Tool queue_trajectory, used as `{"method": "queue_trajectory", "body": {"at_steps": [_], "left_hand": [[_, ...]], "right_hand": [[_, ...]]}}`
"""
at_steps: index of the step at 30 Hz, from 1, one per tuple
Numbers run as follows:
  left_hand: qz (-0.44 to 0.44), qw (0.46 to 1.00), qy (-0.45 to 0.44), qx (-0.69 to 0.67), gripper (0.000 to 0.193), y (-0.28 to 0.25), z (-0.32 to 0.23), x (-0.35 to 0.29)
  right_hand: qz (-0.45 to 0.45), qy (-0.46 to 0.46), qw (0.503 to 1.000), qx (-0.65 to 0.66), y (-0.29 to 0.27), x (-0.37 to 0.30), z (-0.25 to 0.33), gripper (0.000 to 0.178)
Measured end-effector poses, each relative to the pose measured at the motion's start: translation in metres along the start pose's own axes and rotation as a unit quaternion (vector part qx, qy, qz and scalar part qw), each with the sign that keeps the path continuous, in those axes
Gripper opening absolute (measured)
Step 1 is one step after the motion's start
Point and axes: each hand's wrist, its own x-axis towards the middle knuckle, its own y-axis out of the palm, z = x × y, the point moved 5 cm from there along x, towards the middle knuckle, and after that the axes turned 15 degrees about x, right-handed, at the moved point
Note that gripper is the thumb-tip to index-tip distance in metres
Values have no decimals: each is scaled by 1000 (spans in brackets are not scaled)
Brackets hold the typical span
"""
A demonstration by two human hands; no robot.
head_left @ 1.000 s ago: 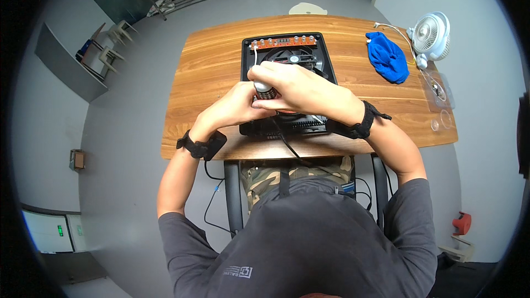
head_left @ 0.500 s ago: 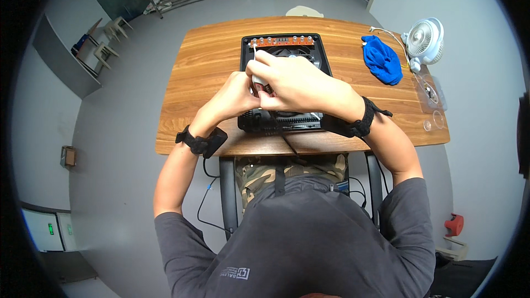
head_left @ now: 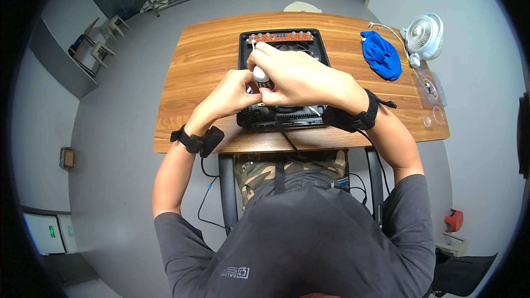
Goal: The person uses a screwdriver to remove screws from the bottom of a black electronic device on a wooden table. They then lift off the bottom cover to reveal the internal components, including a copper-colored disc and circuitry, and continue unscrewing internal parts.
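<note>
Black open casing (head_left: 287, 122) lies flat on the table (head_left: 204, 66), a little left of its middle, its near side close to the table's near edge. An orange circuit board (head_left: 281, 37) with a row of round knobs runs along the casing's far side, and a white wire (head_left: 254, 46) drops from the board's left end toward the hands. Over the casing's left half, the right hand (head_left: 295, 77) is clamped on a white-topped cylinder (head_left: 260, 74) with a dark, marked lower part; its lower end is hidden. The left hand (head_left: 233, 92) is just beside it, thumb and fingers bent in toward the cylinder; I cannot tell whether they grip anything. Black straps with small boxes circle both wrists. A black cable (head_left: 288, 140) crosses the table's near edge below the casing. Toward the table's far right corner lies a crumpled blue cloth (head_left: 381, 56), with a white fan (head_left: 424, 36) beside it at the right edge. A clear plastic box (head_left: 434, 98) sits along that edge, and clear round pieces (head_left: 427, 122) lie near the near right corner.
</note>
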Motion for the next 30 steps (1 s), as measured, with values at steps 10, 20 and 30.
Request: {"method": "queue_trajectory", "body": {"at_steps": [10,20,30], "left_hand": [[-34,998,47,-24,33,-6,-25,1],[-47,993,57,-92,28,5,-14,-1],[8,1000,15,-15,37,1,-17,1]], "right_hand": [[-25,31,997,-60,0,3,-2,41],[18,-6,1000,-23,-1,-4,15,36],[-45,-38,998,0,2,-3,-4,41]]}}
